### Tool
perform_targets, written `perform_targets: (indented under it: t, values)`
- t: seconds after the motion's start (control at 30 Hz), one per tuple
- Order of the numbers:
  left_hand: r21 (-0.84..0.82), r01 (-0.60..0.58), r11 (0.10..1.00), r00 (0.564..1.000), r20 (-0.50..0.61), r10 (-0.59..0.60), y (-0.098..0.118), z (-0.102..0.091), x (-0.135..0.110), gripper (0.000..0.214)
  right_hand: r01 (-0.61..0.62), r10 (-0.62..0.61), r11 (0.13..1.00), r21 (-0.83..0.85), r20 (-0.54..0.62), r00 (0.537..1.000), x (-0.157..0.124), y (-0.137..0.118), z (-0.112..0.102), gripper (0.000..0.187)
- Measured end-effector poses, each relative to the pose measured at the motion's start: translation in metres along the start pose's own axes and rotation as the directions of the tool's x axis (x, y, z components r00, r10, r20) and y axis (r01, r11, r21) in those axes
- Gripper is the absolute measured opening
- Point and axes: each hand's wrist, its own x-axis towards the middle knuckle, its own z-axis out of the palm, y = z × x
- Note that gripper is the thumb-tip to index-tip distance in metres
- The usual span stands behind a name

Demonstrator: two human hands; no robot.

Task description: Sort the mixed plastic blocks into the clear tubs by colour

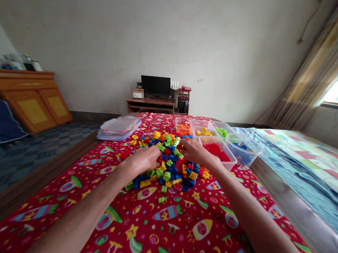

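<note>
- Bricks in red, blue, yellow, green and orange (169, 175) lie in a loose heap at the middle of a counter spread with a red, rocket-print cloth (167, 234).
- Left hand (146, 159) reaches in from the near left, its fingers curled down at the heap's left side.
- Right hand (193, 151) bends over the heap's far right, fingers turned inward toward the left hand, the two well short of touching; whether either set of fingers grips a brick cannot be told from this view.
- Clear plastic tubs cluster to the right: a tub of red pieces (230, 165) just beside the right hand, a round tub of blue (253, 157) at its right, and tubs of orange, yellow and green farther back.
- Stacked lids (116, 136) lie at the counter's far left, apart from the heap.
- Two green bricks (162, 200) sit at the near edge of the scatter.
- Black monitor (156, 85) stands against the far wall.
</note>
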Motion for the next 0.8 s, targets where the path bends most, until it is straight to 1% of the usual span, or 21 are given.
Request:
perform_targets:
  t: [0.1, 0.13, 0.23, 0.3, 0.37, 0.43, 0.5, 0.53, 0.6, 0.67, 0.7, 0.8]
  values:
    - [0.098, 0.002, 0.995, 0.998, 0.056, -0.008, 0.002, 0.000, -0.001, 0.008, 0.015, -0.015, 1.000, -0.018, 0.007, 1.000, 0.001, -0.001, 0.002, 0.028]
    - [0.106, -0.013, 0.994, 0.999, 0.054, 0.007, 0.002, 0.000, 0.000, 0.009, 0.017, -0.017, 1.000, -0.022, 0.010, 1.000, 0.001, -0.002, 0.002, 0.028]
    - [0.102, -0.071, 0.992, 0.997, -0.004, 0.072, 0.001, 0.001, 0.002, 0.011, 0.017, -0.017, 1.000, -0.023, 0.017, 1.000, 0.001, -0.004, 0.002, 0.029]
    - [0.068, -0.098, 0.993, 0.993, -0.055, 0.101, 0.001, 0.000, 0.004, 0.013, 0.021, -0.021, 1.000, -0.022, 0.007, 1.000, 0.001, -0.004, 0.001, 0.027]
    - [0.006, -0.095, 0.995, 0.990, -0.101, 0.095, 0.001, -0.001, 0.006, 0.015, 0.018, -0.019, 1.000, -0.022, -0.010, 1.000, 0.001, -0.003, 0.001, 0.024]
    - [-0.062, -0.070, 0.996, 0.988, -0.142, 0.061, 0.001, -0.003, 0.008, 0.016, -0.004, 0.004, 1.000, 0.003, -0.032, 0.999, 0.002, -0.003, 0.001, 0.022]
    - [-0.133, -0.043, 0.990, 0.982, -0.186, 0.017, 0.001, -0.002, 0.010, 0.019, -0.031, 0.037, 0.994, 0.105, -0.053, 0.998, 0.003, -0.003, 0.002, 0.026]
    - [-0.177, -0.038, 0.983, 0.978, -0.210, 0.000, 0.001, -0.001, 0.011, 0.022, -0.048, 0.059, 0.980, 0.193, -0.052, 0.997, 0.004, -0.004, 0.002, 0.030]
    - [-0.284, -0.054, 0.957, 0.970, -0.241, -0.017, 0.000, 0.002, 0.013, 0.033, -0.088, 0.100, 0.909, 0.408, -0.007, 0.995, 0.005, -0.007, 0.004, 0.043]
    - [-0.392, -0.077, 0.917, 0.974, -0.227, -0.015, -0.001, 0.006, 0.014, 0.039, -0.140, 0.125, 0.807, 0.574, 0.067, 0.990, 0.006, -0.011, 0.005, 0.049]
    - [-0.438, -0.085, 0.895, 0.979, -0.205, -0.007, -0.001, 0.008, 0.015, 0.040, -0.165, 0.132, 0.766, 0.622, 0.099, 0.986, 0.006, -0.014, 0.005, 0.049]
    - [-0.526, -0.081, 0.847, 0.990, -0.143, 0.006, 0.001, 0.012, 0.017, 0.039, -0.232, 0.162, 0.700, 0.676, 0.166, 0.973, 0.006, -0.023, 0.005, 0.043]
